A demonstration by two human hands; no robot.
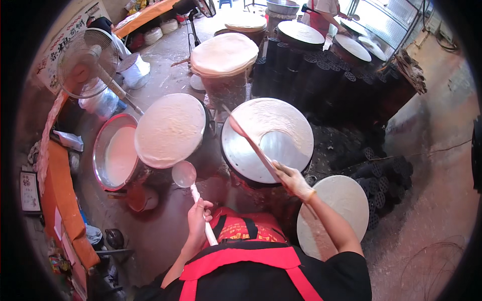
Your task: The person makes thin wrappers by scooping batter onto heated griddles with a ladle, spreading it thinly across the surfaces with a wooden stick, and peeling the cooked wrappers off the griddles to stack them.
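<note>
My left hand (200,217) grips the pale handle of a ladle (184,174), its bowl held just below the left griddle. A thin sheet of batter (170,129) covers that griddle. In my gloved right hand (295,183) is a long wooden batter spreader (260,153), lying slantwise over the round metal griddle (244,162) in front of me. Batter (276,109) coats this griddle's far and right parts; bare metal shows at the middle and near left. At far left stands a red-rimmed basin (96,167) of liquid batter (122,156). A pale round sheet (333,210) lies beside my right forearm.
A stack of thin pancakes (224,54) stands ahead on a drum-like stand. Perforated coal briquettes (378,188) are piled at right. A standing fan (88,62) is at left. Beyond, a person in a red apron (320,22) stands by more griddles (301,33).
</note>
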